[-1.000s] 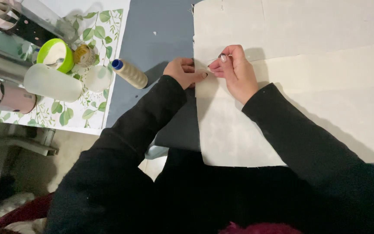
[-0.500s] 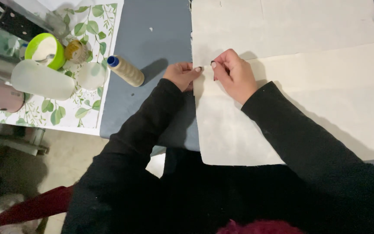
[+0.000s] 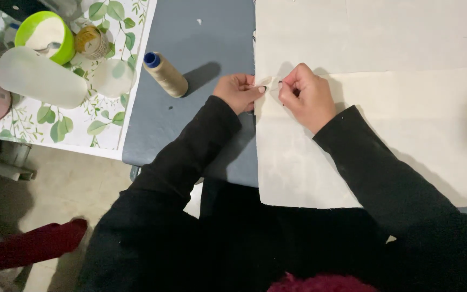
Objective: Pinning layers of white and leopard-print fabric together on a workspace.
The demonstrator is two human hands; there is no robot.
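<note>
Grey-blue table (image 3: 201, 119), cream cloth (image 3: 368, 124) spread across it, its left edge pinched by left hand (image 3: 237, 92) and right hand (image 3: 306, 97), thread cone (image 3: 165, 74) laid just left of the cloth.

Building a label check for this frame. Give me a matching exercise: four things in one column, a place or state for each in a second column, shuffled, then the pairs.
Things:
1. thread spool
2. green bowl
3. cream cloth
4. left hand

Places or states:
A. pinching the cloth's left edge, close to the right hand
B. spread flat over the right part of the grey table
C. lying on its side on the grey table, blue end up-left
D. on the leaf-print mat, far upper left

Pairs: 1-C, 2-D, 3-B, 4-A
</note>
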